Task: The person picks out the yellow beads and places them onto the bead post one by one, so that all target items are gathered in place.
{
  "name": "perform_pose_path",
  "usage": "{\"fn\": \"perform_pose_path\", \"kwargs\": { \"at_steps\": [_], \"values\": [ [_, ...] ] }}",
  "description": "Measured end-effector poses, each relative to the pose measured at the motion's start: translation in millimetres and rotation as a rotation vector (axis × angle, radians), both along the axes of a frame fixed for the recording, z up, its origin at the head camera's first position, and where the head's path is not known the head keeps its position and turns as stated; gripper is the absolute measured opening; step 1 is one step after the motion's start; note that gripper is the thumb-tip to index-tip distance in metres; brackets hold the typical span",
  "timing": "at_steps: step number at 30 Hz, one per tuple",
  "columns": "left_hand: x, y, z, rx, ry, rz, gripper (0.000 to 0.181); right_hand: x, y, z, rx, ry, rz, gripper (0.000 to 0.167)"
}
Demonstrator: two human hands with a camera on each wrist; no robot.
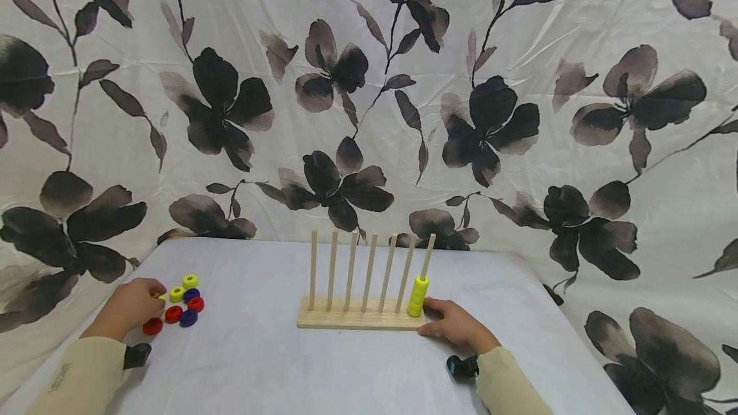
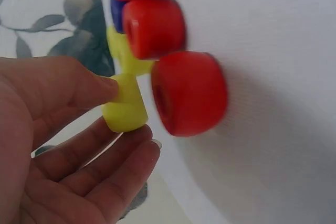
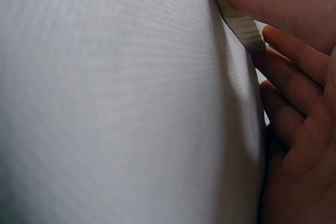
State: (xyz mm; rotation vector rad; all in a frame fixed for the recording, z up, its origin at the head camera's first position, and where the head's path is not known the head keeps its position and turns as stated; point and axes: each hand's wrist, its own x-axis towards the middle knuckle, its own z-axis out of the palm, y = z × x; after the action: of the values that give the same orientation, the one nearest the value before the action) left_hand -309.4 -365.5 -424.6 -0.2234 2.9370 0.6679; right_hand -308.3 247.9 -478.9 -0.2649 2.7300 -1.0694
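White table (image 1: 248,364) is bearing everything; wooden 7-peg rack (image 1: 357,320) is standing abt. mid-table; R hand (image 1: 455,325) is gripping the rack's R end, thumb in front, fingers part-curled; L hand (image 1: 129,303), nr. the table's L edge, is pinching one yellow bead (image 2: 126,106) btwn thumb & fingers; 6 pegs (image 1: 350,271) are standing bare; only the R-end peg is carrying a yellow bead stack (image 1: 418,296), so progress is prob. looking early; loose red beads (image 1: 173,314), blue beads (image 1: 188,317) & yellow beads (image 1: 177,294), approx. 7 total, are lying unthreaded by the L hand.

l hand (image 1: 131,303) pinches, r hand (image 1: 459,324) grips, well apart.
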Motion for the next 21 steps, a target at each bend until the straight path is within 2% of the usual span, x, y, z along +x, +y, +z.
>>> {"fn": "perform_pose_path", "kwargs": {
  "at_steps": [8,13,21],
  "values": [
    [2.0,7.7,13.7,0.041,0.041,-0.017,0.044,0.0,0.5,1.2,0.015,0.002,-0.018,0.076],
    [5.9,10.3,22.2,0.067,0.033,-0.035,0.046,-1.9,-3.1,0.0,0.007,0.004,0.0,0.077],
    [1.3,23.5,29.5,0.103,0.032,-0.06,0.049,-1.4,-0.7,-2.3,0.019,0.002,-0.012,0.076]
  ]
}}
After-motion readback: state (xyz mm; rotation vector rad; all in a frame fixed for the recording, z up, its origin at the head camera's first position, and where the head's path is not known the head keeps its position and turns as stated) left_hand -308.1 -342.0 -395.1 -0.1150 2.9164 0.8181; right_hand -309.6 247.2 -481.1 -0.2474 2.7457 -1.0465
